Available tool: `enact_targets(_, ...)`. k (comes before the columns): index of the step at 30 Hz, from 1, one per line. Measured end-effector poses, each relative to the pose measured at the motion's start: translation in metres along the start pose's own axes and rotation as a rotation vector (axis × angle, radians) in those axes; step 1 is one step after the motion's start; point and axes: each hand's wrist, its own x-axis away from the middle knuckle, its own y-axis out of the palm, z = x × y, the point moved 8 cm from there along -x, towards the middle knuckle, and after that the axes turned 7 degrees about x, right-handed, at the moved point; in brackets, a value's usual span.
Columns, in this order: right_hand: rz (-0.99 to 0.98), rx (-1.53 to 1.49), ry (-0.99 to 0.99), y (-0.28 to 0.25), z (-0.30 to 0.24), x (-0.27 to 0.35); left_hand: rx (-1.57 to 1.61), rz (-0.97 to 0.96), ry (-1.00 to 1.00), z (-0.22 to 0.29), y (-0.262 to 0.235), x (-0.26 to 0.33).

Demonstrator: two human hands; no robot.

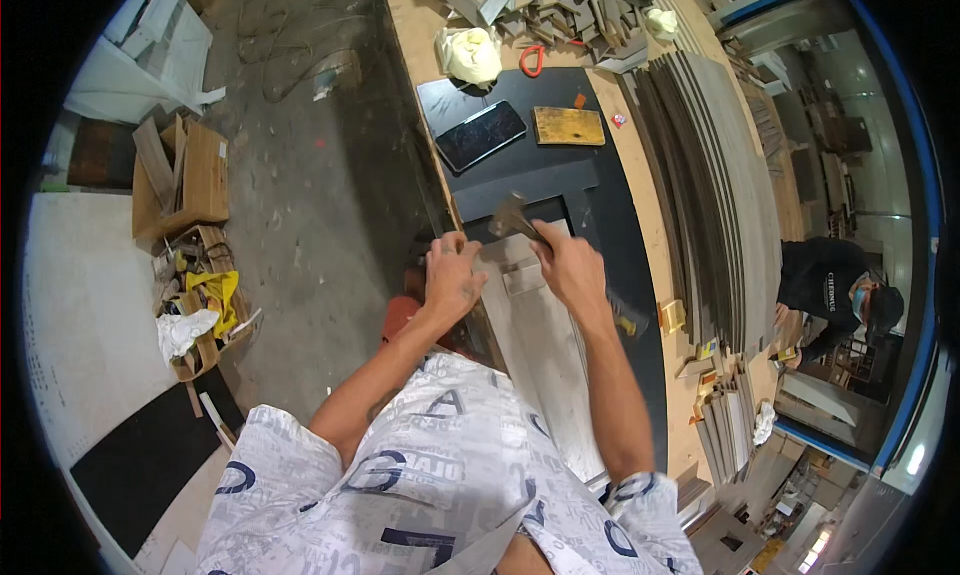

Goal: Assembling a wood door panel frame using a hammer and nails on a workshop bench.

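My right hand is closed round the handle of a hammer, whose metal head is smeared by motion. The hammer is above the far end of a long pale grey wooden board. My left hand is by the board's far left corner, its fingers bent and drawn together. Whatever they pinch, if anything, is too small or hidden to make out. Beneath the board lies a black panel along the bench. A dark tool with a yellowish end is partly behind my right forearm.
Farther up the bench lie a black smartphone, a yellowish wooden block, a red loop-shaped handle and a crumpled pale bag. Long grey planks are stacked right. Another person is beyond them. A cardboard box stands left.
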Motion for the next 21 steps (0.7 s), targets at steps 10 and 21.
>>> enact_targets(10, 0.182, -0.397, 0.612, 0.112, 0.121, 0.215, 0.06, -0.161, 0.241, 0.032, 0.062, -0.038)
enact_targets(21, 0.233, -0.435, 0.71, 0.145, 0.096, 0.254, 0.113, -0.271, 0.302, 0.052, 0.118, -0.103)
